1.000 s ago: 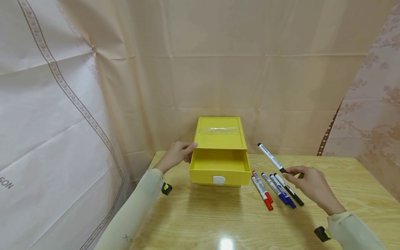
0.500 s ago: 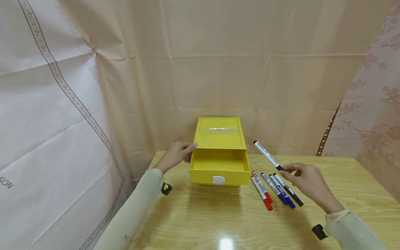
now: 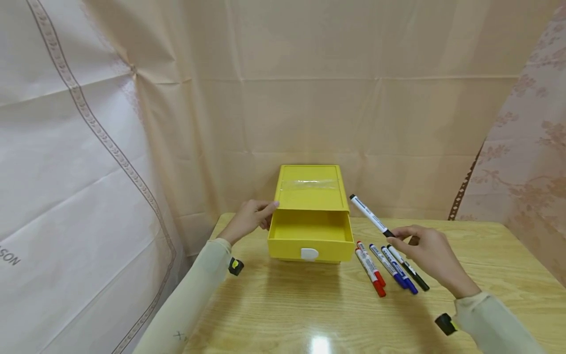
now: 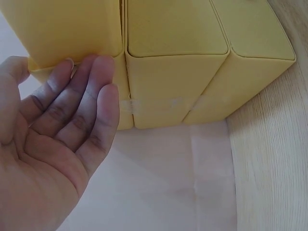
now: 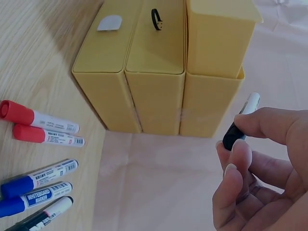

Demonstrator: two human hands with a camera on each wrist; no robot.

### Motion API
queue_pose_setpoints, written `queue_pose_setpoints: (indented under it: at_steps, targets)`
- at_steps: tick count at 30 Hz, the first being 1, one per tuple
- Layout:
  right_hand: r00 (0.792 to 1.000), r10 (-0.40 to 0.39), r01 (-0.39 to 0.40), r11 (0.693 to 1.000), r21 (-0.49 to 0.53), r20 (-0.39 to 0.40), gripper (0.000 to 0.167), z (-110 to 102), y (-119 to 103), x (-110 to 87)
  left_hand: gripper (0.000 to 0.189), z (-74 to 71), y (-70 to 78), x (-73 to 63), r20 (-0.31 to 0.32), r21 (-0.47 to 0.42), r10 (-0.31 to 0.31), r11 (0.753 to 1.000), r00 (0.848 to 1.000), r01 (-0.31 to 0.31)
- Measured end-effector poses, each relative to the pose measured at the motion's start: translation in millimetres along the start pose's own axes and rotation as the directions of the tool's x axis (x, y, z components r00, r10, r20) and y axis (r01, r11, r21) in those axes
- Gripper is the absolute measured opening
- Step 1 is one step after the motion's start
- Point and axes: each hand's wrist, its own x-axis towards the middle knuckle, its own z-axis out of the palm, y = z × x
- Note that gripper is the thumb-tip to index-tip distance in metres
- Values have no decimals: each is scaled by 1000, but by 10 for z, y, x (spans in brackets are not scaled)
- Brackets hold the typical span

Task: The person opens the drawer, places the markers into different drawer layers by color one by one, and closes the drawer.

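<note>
One held marker (image 3: 369,216) is in the air to the right of the yellow cabinet (image 3: 311,199), its black-capped end pinched between the thumb and fingers of the right hand (image 3: 429,253). Its long axis runs forward and leftward from that grip, rising to the left across the head view, so the far end points toward the cabinet's right side while the capped end stays with the fingers. The relation that seems to count is between this slanting marker and the pulled-out drawer (image 3: 285,250): the drawer lies to the left of the right hand and juts toward the person, whereas the marker's far tip aims past it, beside the cabinet's top. In the right wrist view a gap shows between marker and cabinet; how the marker's height compares with the drawer's rim is hard to tell.

The right hand is the nearer one to the marker. The left hand (image 3: 248,221) is across the cabinet, thumb at the front left corner of the top, the other fingers lightly bent against the side, spread apart from the thumb.

Below the held marker, two red markers (image 3: 367,268), two blue markers (image 3: 386,264) and a black marker (image 3: 409,268) lie on the desk (image 3: 283,314), caps toward the person.
</note>
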Motion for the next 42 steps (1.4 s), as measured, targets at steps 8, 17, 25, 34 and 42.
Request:
queue_pose_setpoints:
  at_steps: [8,17,25,34,42]
  targets:
    - [999,-36,36,999,9,-1,29,4,-76,25,54,-4,-5,-4,-7,-6,-3,1000,1000,3]
    - [998,-56,56,998,18,-1,25,30,-163,63,56,5,-15,14,-6,0,-7,1000,1000,7]
    - [995,-104,104,993,47,0,27,33,-289,102,56,15,-12,24,-2,8,-3,1000,1000,3]
    - [992,-128,126,988,85,19,23,36,-428,149,54,4,-5,14,-2,-1,-5,1000,1000,5]
    - [990,-138,135,988,78,36,21,69,-487,162,53,4,-10,19,-7,20,-6,1000,1000,6]
